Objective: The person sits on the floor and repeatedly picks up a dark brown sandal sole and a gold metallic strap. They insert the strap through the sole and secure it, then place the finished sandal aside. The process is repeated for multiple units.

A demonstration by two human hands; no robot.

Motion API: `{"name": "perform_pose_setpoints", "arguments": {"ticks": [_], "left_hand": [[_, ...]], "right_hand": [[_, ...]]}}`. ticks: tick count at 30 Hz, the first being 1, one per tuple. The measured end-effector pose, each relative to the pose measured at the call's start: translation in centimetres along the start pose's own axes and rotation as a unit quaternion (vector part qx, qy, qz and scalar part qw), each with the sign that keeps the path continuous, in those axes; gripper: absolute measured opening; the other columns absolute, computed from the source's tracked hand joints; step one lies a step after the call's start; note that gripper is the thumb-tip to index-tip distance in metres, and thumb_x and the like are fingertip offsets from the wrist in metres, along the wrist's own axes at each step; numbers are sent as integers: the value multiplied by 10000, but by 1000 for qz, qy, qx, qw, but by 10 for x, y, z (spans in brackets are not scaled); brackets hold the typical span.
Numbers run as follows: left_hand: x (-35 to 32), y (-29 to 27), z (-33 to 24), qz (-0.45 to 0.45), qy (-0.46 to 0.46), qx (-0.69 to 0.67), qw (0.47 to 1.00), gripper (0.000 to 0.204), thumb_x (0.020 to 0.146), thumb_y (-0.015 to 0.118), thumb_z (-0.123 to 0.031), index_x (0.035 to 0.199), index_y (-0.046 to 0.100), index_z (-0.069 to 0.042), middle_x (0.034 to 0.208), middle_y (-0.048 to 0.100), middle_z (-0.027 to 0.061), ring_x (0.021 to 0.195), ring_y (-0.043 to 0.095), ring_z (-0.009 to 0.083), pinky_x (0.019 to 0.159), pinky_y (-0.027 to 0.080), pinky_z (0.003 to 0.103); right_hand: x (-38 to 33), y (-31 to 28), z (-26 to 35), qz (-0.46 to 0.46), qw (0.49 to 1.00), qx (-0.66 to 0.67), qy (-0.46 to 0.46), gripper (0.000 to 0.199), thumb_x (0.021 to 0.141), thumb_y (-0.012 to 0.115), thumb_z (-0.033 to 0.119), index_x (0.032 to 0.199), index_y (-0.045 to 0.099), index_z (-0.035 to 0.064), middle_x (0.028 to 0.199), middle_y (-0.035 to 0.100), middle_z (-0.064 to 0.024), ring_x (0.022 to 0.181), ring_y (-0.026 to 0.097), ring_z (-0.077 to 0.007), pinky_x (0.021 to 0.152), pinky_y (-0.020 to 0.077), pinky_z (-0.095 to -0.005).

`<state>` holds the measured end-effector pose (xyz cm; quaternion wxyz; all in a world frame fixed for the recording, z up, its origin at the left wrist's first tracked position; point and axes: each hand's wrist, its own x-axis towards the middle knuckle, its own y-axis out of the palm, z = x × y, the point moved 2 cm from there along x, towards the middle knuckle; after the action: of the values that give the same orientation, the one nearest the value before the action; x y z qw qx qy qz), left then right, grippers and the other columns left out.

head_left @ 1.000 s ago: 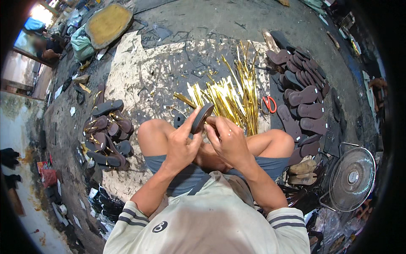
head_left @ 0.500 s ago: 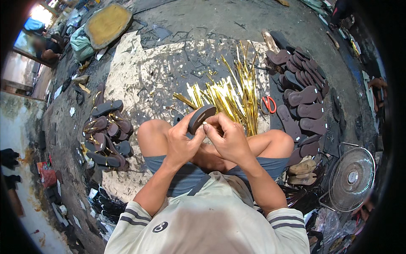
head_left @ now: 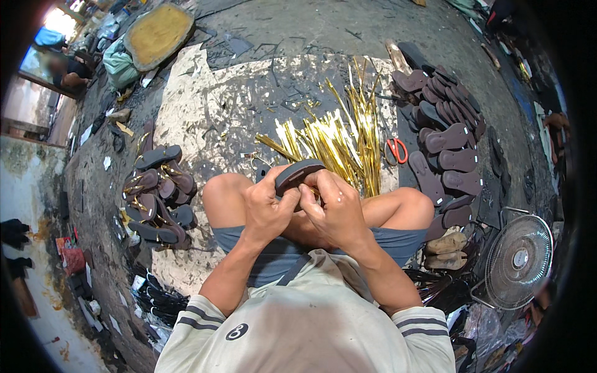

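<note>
A dark brown sandal sole (head_left: 300, 169) is held up above my crossed legs, its edge turned toward me. My left hand (head_left: 264, 202) is closed round its left part, thumb against the near side. The curled fingers of my right hand (head_left: 336, 205) grip the sole's right part, thumb close to the left thumb. A white speck sits on the back of the right hand. What lies between the fingertips is mostly hidden. Just beyond my hands, a heap of shiny gold strips (head_left: 336, 140) lies on the worn sheet (head_left: 180, 112). Red-handled scissors (head_left: 396, 151) lie right of the strips.
Strapped sandals (head_left: 158, 199) are piled at my left. Rows of brown soles (head_left: 448, 138) lie on the right, with wooden foot forms (head_left: 445, 252) nearer me. A round metal fan (head_left: 518, 261) stands at the right. A yellowish slab (head_left: 159, 37) lies at the far left; a person (head_left: 71, 71) sits beyond.
The sole has turned from a steep slant to nearly level. My right hand has shifted from a pinch beside the sole to a grip on its edge.
</note>
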<state>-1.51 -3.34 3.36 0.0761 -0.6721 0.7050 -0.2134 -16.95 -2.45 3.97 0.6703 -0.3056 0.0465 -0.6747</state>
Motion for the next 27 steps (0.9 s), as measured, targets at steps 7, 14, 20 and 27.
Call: {"name": "perform_pose_setpoints", "arguments": {"ticks": [7, 14, 20, 27], "left_hand": [[-5, 8, -5, 49, 37, 16, 998, 553, 892, 613, 28, 1432, 498, 2, 1133, 685, 202, 906, 717, 242, 757, 566, 327], [-2, 15, 1, 62, 17, 32, 997, 668, 866, 587, 59, 1510, 427, -14, 1329, 619, 265, 1115, 688, 376, 900, 561, 401], [3, 11, 15, 66, -25, -7, 997, 683, 866, 593, 63, 1520, 431, -46, 1326, 626, 260, 1110, 697, 353, 890, 561, 394], [-1, 20, 12, 51, 44, 33, 997, 702, 832, 577, 70, 1512, 442, -39, 1334, 625, 254, 1157, 668, 386, 913, 553, 397]], "right_hand": [[1, 5, -11, 8, 1000, 1, 12, 131, 894, 681, 86, 927, 591, -4, 858, 664, -174, 795, 656, -374, 709, 532, -462], [7, 13, -19, 7, 998, -57, 23, 156, 919, 672, 119, 1000, 618, -4, 920, 692, -182, 833, 674, -385, 713, 548, -463], [7, 7, -31, -21, 999, 4, 27, 120, 907, 685, 69, 966, 623, -15, 850, 682, -179, 742, 678, -351, 644, 540, -424], [6, 12, -35, 22, 998, -53, -1, 154, 920, 669, 138, 966, 608, 5, 846, 655, -171, 743, 642, -377, 665, 525, -472]]}}
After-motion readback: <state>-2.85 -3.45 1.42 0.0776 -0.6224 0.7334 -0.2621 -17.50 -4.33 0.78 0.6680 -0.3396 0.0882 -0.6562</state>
